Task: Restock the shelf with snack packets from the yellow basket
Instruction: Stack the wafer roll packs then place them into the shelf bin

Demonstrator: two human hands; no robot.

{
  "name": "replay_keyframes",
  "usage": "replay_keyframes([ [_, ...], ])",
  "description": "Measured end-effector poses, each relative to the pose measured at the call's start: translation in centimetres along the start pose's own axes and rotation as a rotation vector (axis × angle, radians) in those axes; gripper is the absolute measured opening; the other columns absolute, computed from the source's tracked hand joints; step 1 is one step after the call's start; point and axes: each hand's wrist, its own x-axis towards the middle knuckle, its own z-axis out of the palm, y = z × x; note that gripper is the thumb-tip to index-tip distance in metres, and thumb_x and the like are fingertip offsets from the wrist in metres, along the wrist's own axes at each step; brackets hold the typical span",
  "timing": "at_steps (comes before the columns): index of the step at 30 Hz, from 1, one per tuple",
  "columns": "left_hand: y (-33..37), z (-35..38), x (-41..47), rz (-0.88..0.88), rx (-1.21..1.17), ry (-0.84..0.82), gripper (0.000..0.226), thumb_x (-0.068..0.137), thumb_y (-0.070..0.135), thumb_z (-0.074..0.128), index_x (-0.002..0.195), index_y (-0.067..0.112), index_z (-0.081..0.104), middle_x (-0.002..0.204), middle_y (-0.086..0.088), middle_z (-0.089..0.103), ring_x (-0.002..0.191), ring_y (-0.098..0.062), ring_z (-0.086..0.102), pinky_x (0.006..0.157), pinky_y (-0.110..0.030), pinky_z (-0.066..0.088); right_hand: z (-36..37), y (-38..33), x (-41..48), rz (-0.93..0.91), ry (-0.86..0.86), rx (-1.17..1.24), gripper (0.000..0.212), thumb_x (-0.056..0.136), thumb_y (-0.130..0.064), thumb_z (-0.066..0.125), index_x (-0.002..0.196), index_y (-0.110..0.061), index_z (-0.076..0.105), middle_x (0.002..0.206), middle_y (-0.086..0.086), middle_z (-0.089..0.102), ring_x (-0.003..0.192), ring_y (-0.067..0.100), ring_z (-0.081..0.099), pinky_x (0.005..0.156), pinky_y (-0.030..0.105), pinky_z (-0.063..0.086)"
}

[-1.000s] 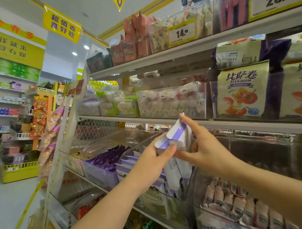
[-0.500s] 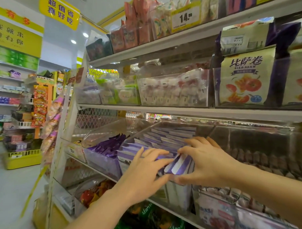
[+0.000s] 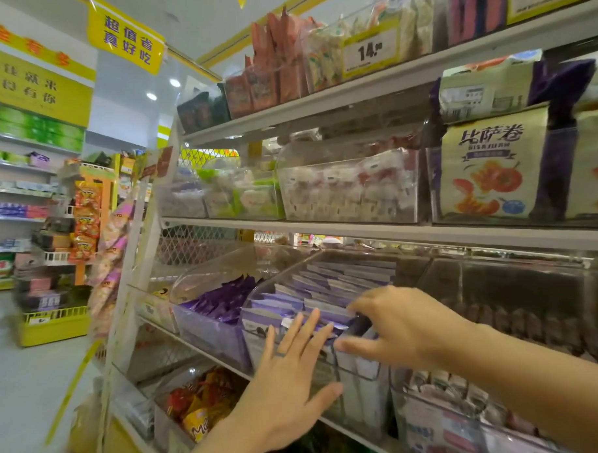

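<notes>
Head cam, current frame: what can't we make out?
- Yellow basket: outside the head view.
- Right hand grip: fingertips are buried among the purple-white packets, so pinch or push is unclear.
- Packet print: motion-blurred, too small.
- Top-right price tag: cut by the upper edge.
- Dark bin right of the packets: glare on its clear lid veils the contents.

Right hand [image 3: 402, 328] fingertips sunk among purple-white packets [image 3: 325, 295], grip unclear; left forearm [image 3: 222, 444] cut by bottom edge; far shelves [image 3: 27, 213] blurred.

Snack packets [image 3: 326, 288] in clear bin [image 3: 359, 391] on middle shelf [image 3: 375, 231], left hand [image 3: 285, 381] before it.
</notes>
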Motion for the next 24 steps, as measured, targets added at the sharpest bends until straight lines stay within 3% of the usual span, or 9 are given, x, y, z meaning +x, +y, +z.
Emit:
replay_keyframes([
  [3, -0.9, -0.8, -0.2, 0.079, -0.066, -0.021, 0.06, 0.091, 0.072, 0.022, 0.136, 0.064, -0.018, 0.15, 0.035, -0.023, 0.139, 0.01, -0.023, 0.115, -0.034, -0.016, 1.0, -0.3, 0.8, -0.023, 0.029, 0.031, 0.073, 0.086, -0.074, 0.029, 0.146, -0.033, 0.032, 0.15, -0.008, 0.037, 0.132, 0.014, 0.04, 0.103, 0.032, 0.038],
  [5, -1.5, -1.4, -0.6, 0.083, -0.114, -0.03, 0.059, 0.093, 0.067, 0.025, 0.143, 0.059, -0.005, 0.152, 0.037, -0.015, 0.138, 0.014, -0.017, 0.116, -0.027, -0.012, 2.2, -1.1, 1.5, -0.077, -0.126, -0.038, 0.067, 0.092, -0.068, 0.021, 0.149, -0.032, 0.025, 0.158, -0.004, 0.022, 0.14, 0.019, 0.029, 0.11, 0.037, 0.029],
  [8, -2.0, -2.1, -1.5, 0.045, -0.099, -0.047, 0.061, 0.096, 0.058, 0.032, 0.148, 0.051, 0.0, 0.153, 0.034, -0.013, 0.136, 0.017, -0.018, 0.115, -0.024, -0.009, 2.3, -1.8, 2.2, -0.048, -0.275, -0.141, 0.059, 0.098, -0.057, 0.018, 0.147, -0.026, 0.031, 0.158, 0.0, 0.023, 0.141, 0.023, 0.028, 0.113, 0.043, 0.025],
  [11, -2.3, -2.6, -3.1, -0.01, -0.068, 0.025, 0.058, 0.098, 0.052, 0.035, 0.148, 0.048, 0.006, 0.155, 0.03, -0.002, 0.14, 0.011, -0.01, 0.115, -0.027, -0.006, 1.4, -3.3, 2.3, -0.077, -0.126, -0.097, 0.053, 0.099, -0.054, 0.024, 0.142, -0.028, 0.04, 0.152, -0.004, 0.035, 0.14, 0.019, 0.03, 0.115, 0.044, 0.018],
  [13, -2.7, -2.9, -4.7, -0.044, -0.055, 0.119, 0.055, 0.097, 0.049, 0.036, 0.148, 0.044, 0.017, 0.155, 0.023, 0.015, 0.142, 0.002, 0.008, 0.118, -0.03, 0.002, 0.9, -5.8, 2.1, -0.122, 0.047, -0.015, 0.048, 0.097, -0.054, 0.028, 0.135, -0.031, 0.048, 0.139, -0.006, 0.05, 0.129, 0.018, 0.043, 0.108, 0.039, 0.03],
  [15, -3.3, -3.1, -6.9, -0.09, -0.03, 0.225, 0.05, 0.094, 0.044, 0.039, 0.142, 0.033, 0.036, 0.147, 0.015, 0.037, 0.136, -0.005, 0.03, 0.117, -0.034, 0.018, 1.2, -9.1, 1.8, -0.154, 0.098, 0.082, 0.041, 0.096, -0.052, 0.034, 0.127, -0.032, 0.054, 0.126, -0.007, 0.058, 0.115, 0.019, 0.054, 0.093, 0.036, 0.042],
  [18, -4.7, -2.4, -11.8, -0.203, -0.003, 0.327, 0.034, 0.089, 0.03, 0.046, 0.119, 0.023, 0.059, 0.12, 0.007, 0.058, 0.111, -0.015, 0.053, 0.103, -0.039, 0.039, 4.0, -14.5, 1.5, -0.211, 0.031, 0.186, 0.034, 0.095, -0.048, 0.041, 0.123, -0.033, 0.054, 0.119, -0.007, 0.063, 0.106, 0.021, 0.06, 0.08, 0.037, 0.05],
  [20, -6.0, -1.3, -15.9, -0.296, 0.014, 0.338, 0.026, 0.086, 0.025, 0.049, 0.107, 0.021, 0.065, 0.108, 0.004, 0.062, 0.101, -0.021, 0.058, 0.094, -0.041, 0.041, 7.1, -18.1, 1.0, -0.251, 0.011, 0.251, 0.032, 0.094, -0.047, 0.043, 0.121, -0.033, 0.054, 0.116, -0.006, 0.064, 0.105, 0.022, 0.061, 0.077, 0.036, 0.051],
  [24, -9.0, 1.7, -25.2, -0.514, 0.054, 0.255, 0.024, 0.087, 0.018, 0.056, 0.108, 0.022, 0.067, 0.106, 0.0, 0.066, 0.099, -0.028, 0.061, 0.088, -0.038, 0.042, 15.2, -25.5, -0.6, -0.301, -0.138, 0.346, 0.027, 0.093, -0.043, 0.046, 0.116, -0.032, 0.053, 0.113, -0.004, 0.064, 0.107, 0.023, 0.06, 0.069, 0.032, 0.043],
])
